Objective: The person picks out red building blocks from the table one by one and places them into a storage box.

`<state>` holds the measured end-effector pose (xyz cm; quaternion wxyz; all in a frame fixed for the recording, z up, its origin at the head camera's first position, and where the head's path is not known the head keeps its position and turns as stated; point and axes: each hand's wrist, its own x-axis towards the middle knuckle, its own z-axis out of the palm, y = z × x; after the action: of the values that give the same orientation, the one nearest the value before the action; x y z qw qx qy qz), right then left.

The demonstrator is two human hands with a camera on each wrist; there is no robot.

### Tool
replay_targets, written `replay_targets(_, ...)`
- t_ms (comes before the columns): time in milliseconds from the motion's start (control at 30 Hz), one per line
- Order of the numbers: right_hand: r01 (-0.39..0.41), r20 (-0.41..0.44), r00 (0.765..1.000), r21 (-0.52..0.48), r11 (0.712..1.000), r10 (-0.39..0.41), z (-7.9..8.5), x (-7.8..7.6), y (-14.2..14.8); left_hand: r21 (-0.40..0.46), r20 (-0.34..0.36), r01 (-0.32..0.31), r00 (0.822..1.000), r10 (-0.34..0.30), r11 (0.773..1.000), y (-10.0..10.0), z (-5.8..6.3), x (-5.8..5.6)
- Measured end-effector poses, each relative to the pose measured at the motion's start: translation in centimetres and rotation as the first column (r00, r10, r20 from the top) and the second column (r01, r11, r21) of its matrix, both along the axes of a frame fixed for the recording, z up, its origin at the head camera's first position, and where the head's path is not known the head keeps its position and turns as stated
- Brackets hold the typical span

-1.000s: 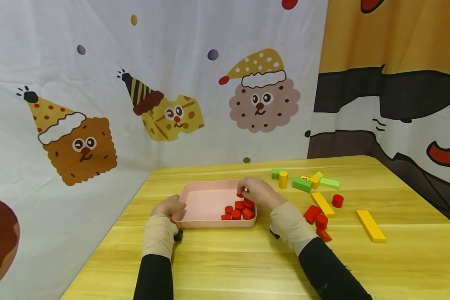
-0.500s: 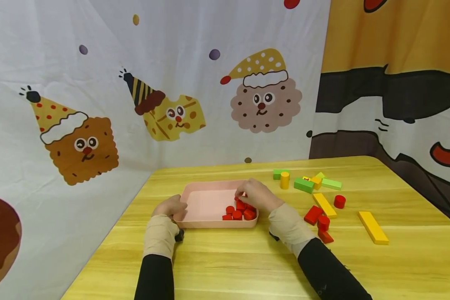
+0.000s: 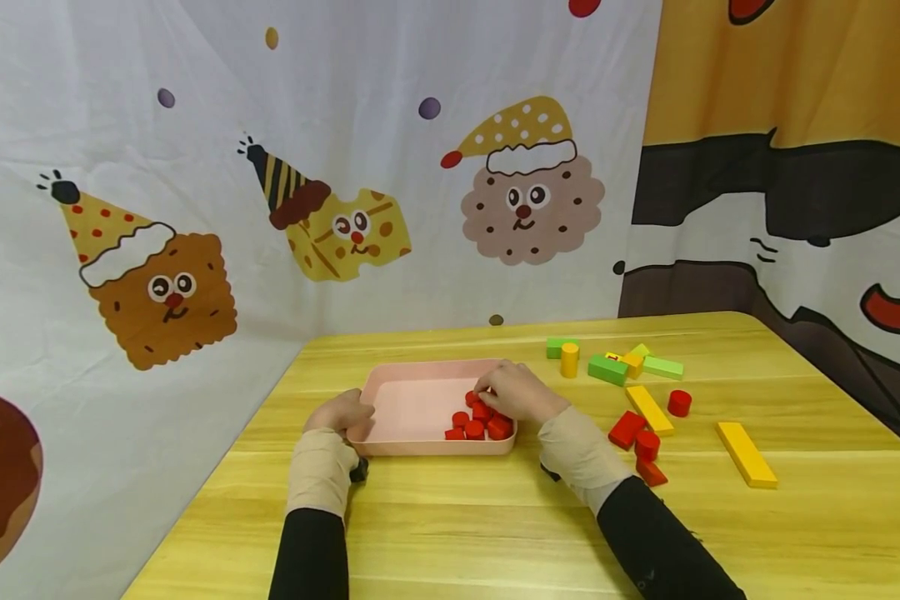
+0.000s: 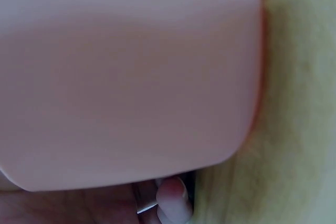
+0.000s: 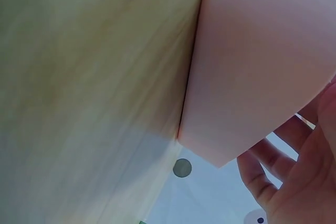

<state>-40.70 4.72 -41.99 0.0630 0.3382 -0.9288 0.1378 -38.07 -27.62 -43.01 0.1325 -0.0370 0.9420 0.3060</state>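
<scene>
Left hand (image 3: pixel 337 410): grip pinched on the pink tray (image 3: pixel 412 404) at its left end, presumably to steady it. Right hand (image 3: pixel 521 392): bent over red blocks (image 3: pixel 482 412) massed inside the tray's right end; whether that grip holds one cannot be told. Against half a second ago, it sits slightly farther right, baring more of one block

A shallow pink tray (image 3: pixel 412 404) lies flat, red blocks (image 3: pixel 482 412) clustered toward its near right corner.

Head cam bright, fairly sharp; wrist cams dimmer, blurry w/ soft shadows.
</scene>
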Motion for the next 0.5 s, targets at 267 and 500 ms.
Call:
replay_targets(267,0.002,0.023,1.0,-0.007,1.0,-0.002,0.5,0.0,0.5,0.074,0.017,-0.013,1.0,0.012,0.997,0.2,0.0,0.1)
replay_targets(500,0.041,0.05,0.998,-0.014,0.999,-0.04,1.4,0.5,1.4,0.106,0.027,-0.017,1.0,0.015,0.994,0.1,0.0,0.4)
